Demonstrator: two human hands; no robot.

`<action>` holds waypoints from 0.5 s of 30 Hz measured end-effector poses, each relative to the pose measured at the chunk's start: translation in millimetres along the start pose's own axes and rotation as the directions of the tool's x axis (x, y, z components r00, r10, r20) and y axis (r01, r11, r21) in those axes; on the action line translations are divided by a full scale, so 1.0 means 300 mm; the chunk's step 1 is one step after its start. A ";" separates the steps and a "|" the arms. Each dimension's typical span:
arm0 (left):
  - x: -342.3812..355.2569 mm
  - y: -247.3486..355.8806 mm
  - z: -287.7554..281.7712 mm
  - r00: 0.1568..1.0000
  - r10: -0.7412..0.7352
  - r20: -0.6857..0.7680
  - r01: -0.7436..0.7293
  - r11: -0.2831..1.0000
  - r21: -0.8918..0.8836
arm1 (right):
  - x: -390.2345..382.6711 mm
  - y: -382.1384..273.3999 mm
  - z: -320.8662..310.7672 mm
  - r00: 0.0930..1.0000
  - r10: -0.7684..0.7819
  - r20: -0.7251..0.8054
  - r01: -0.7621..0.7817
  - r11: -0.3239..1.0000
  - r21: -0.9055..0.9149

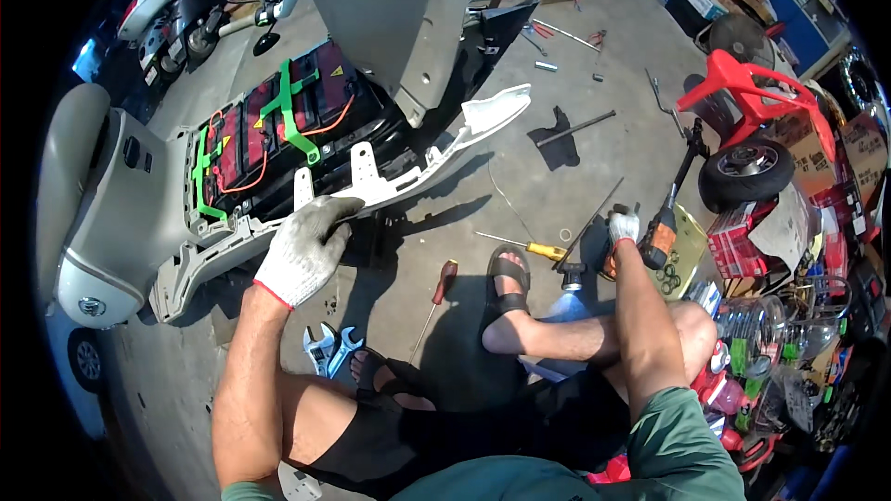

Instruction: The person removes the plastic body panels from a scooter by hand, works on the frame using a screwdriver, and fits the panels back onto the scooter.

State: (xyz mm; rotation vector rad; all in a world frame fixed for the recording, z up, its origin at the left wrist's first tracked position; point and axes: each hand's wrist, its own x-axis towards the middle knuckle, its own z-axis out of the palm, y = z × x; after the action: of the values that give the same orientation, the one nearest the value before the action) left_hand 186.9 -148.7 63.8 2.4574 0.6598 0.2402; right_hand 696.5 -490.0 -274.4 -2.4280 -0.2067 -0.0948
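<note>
My left hand [304,255], in a white knit glove with grey-coated fingers, grips the edge of a long pale trim panel [429,174] along the scooter's side. Behind the panel, dark red battery packs [243,134] sit under green straps [295,116], with orange wires between them. My right hand [625,224], gloved alike, is low at the right with its fingers curled; what they hold, if anything, is hidden. Close beside it is an orange and black power tool [660,237] with a long black front end. A thin dark rod [594,219] lies just left of that hand.
A yellow-handled screwdriver [546,250], a red-handled screwdriver [445,280] and adjustable wrenches [327,351] lie around my feet. Further off are a black cloth with a bar [557,139] and pliers [597,39]. A wheel [747,172], red chair [756,93] and cartons crowd the right.
</note>
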 end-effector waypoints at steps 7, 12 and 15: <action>-0.078 -0.032 -0.046 1.000 0.011 0.003 -0.011 0.996 0.086 | -0.366 -0.228 0.197 0.776 -0.146 0.614 0.363 0.899 -0.244; -0.052 -0.053 0.001 0.996 0.078 -0.038 -0.077 0.997 0.028 | -0.273 -0.125 0.198 0.616 -0.111 0.780 0.659 0.617 -0.431; -0.066 -0.067 -0.019 0.999 0.036 -0.021 -0.035 0.999 0.036 | -0.297 -0.132 0.235 0.866 -0.100 0.490 0.307 0.879 -0.364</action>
State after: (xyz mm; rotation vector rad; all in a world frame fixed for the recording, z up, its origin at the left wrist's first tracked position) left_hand 160.0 -141.6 56.3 2.5057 0.6350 0.2713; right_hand 602.8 -425.6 -313.8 -2.8313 -0.7377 0.3876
